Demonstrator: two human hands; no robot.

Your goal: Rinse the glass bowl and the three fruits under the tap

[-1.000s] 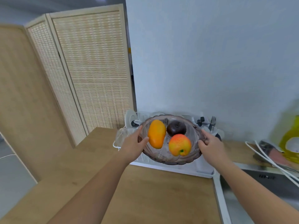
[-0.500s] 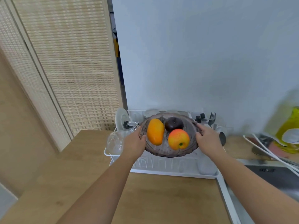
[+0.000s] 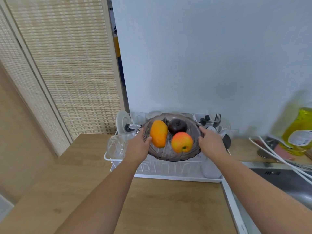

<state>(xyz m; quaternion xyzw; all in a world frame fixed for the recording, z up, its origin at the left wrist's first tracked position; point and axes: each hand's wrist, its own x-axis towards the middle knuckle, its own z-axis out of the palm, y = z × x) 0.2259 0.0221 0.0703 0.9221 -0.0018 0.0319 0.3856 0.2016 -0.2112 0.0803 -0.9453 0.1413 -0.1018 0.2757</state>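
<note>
A tinted glass bowl [image 3: 166, 153] sits over the white dish rack [image 3: 162, 173] at the back of the counter. Inside it lie an orange mango [image 3: 158, 136] on the left, a dark purple fruit [image 3: 177, 126] at the back and a red-yellow apple [image 3: 182, 142] in front. My left hand [image 3: 138, 146] grips the bowl's left rim, thumb beside the mango. On the opposite rim, my right hand [image 3: 211, 144] holds on.
The rack also holds a white plate [image 3: 122, 122], clear glasses [image 3: 117, 146] and cutlery [image 3: 217, 120]. A wooden counter [image 3: 160, 205] lies in front. A steel sink [image 3: 287, 181] is at the right, with a yellow soap bottle [image 3: 298, 132] and white hoses [image 3: 283, 161] beside it.
The view has shifted and drawn nearer to the rack. Both hands stay on the bowl's rims, and the bowl has hardly moved over the rack.
</note>
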